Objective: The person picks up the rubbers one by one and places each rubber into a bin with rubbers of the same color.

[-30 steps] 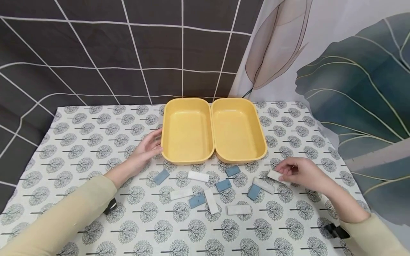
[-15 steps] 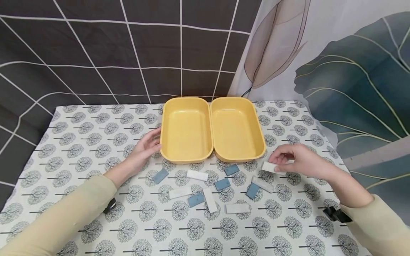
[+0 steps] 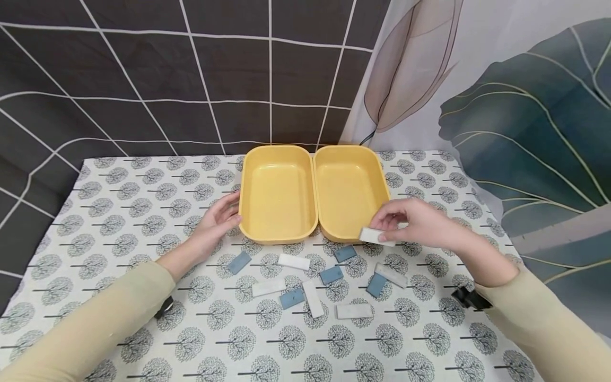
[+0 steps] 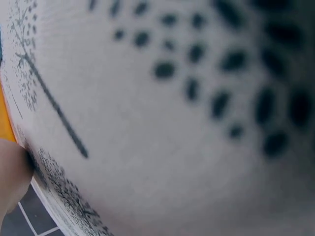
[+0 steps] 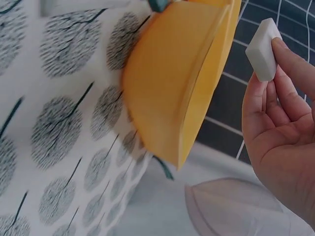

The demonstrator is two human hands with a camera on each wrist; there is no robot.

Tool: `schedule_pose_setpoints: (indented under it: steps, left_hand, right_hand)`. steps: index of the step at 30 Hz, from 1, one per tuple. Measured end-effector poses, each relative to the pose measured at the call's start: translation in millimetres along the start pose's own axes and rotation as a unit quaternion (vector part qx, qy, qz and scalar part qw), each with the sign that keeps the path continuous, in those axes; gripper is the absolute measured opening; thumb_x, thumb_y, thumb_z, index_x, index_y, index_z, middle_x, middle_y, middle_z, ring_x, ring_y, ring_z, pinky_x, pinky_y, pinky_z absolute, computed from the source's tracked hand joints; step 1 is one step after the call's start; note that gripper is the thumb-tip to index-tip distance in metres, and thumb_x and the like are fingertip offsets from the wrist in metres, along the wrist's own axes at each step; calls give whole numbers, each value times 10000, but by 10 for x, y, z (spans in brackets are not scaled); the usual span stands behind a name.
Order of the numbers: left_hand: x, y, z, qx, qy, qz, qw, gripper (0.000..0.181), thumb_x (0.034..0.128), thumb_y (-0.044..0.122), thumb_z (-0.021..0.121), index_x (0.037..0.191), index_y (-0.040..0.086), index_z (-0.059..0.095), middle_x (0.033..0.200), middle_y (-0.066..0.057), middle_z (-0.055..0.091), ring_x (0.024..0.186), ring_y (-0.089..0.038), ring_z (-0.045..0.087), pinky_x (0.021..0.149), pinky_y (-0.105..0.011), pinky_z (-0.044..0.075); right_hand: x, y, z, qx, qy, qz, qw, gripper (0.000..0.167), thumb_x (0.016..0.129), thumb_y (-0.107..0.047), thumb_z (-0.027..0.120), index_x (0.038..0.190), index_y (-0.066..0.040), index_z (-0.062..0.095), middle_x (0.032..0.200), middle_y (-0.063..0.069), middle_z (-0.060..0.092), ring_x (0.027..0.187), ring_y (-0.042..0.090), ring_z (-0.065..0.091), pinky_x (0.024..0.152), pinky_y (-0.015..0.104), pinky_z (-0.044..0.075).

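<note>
My right hand (image 3: 414, 223) pinches a small white rectangular block (image 3: 376, 236) between thumb and fingers. It is at the near right corner of the right yellow tray (image 3: 382, 175). In the right wrist view, the white block (image 5: 264, 50) shows in the fingertips, lifted off the cloth, with the right tray (image 5: 157, 73) beside it. My left hand (image 3: 215, 223) rests its fingers against the left side of the left yellow tray (image 3: 244, 207). Only a blurred bit of the left hand (image 4: 12, 174) appears in the left wrist view.
Several white blocks (image 3: 354, 311) and blue-grey blocks (image 3: 331, 275) lie scattered on the tree-print cloth (image 3: 200, 345) in front of the trays. One white block (image 3: 391, 275) touches a blue-grey block (image 3: 376, 285) at the right. A dark gridded curtain (image 3: 229, 69) hangs behind.
The right hand has carried the white block up off the cloth, leftward and away from the body, to the right tray's near corner. My left hand stays by the left tray.
</note>
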State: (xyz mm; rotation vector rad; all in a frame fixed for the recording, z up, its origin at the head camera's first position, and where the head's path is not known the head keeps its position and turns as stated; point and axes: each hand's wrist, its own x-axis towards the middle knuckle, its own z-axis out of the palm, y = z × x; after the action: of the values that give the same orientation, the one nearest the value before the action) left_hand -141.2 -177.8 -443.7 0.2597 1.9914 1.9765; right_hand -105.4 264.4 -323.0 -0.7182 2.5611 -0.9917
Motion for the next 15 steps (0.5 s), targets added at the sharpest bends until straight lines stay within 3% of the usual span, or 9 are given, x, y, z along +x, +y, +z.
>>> schedule_pose_setpoints:
  steps: [15]
  left_hand:
    - [4,-14,23,325,96,14,9994,689,1042,12,558,1659,23,252,1726,-186,307,1401,-71,470,1183,-100,400]
  right_hand:
    - [600,-171,175,610,-45,-254,9978,195,846,50,828,1022,-23,786,1014,100,780,904,134,695,883,216,632]
